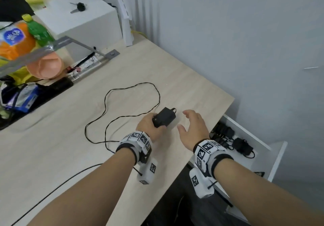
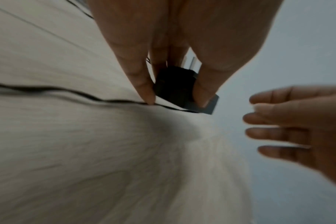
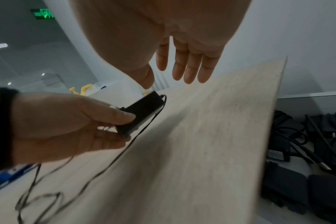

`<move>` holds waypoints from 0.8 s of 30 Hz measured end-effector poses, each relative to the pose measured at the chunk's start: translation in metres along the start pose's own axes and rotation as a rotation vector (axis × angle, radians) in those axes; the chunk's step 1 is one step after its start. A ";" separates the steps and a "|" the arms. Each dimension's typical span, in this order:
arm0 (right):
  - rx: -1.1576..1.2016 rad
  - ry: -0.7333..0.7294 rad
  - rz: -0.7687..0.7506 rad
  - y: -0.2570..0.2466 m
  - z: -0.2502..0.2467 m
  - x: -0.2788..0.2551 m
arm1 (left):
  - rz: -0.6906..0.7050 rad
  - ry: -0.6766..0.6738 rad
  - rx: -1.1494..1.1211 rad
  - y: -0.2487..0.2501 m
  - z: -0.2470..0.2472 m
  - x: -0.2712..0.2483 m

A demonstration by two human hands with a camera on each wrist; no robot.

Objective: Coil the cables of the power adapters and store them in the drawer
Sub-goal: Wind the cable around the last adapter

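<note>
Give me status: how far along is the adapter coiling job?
Done: several black adapters already lie in the open drawer. In hand: the left hand grips one power adapter on the desk; the right hand hovers open beside it. Left: its cable sprawls uncoiled, then stowing.

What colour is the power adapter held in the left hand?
Black, with a thin black cable. The power adapter in the left hand shows best in the head view.

Soft, even indoor light; blurred, edge-warped wrist views; faint shadows.
</note>
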State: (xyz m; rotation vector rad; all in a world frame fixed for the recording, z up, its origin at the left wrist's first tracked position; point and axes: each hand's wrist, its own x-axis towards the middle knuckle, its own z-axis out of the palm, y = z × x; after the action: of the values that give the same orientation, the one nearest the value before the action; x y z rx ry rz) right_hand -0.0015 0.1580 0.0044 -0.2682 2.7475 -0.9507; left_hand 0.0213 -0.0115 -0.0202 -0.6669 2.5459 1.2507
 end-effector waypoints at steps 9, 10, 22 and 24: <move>0.641 -0.013 0.121 -0.101 -0.044 0.033 | 0.074 -0.261 -0.915 0.058 -0.099 -0.038; 0.695 -0.045 0.094 -0.114 -0.051 0.035 | 0.093 -0.300 -0.968 0.065 -0.112 -0.042; 0.421 -0.140 -0.096 -0.184 -0.109 0.041 | 0.258 -0.184 -1.151 0.119 -0.202 -0.068; 0.287 -0.051 -0.148 -0.183 -0.121 0.046 | 0.287 -0.208 -1.254 0.121 -0.208 -0.071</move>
State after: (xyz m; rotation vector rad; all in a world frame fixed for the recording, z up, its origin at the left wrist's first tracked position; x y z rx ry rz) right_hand -0.0594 0.0764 0.2047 -0.4422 2.5305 -1.3392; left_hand 0.0231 -0.0901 0.2177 -0.2849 1.4625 2.8007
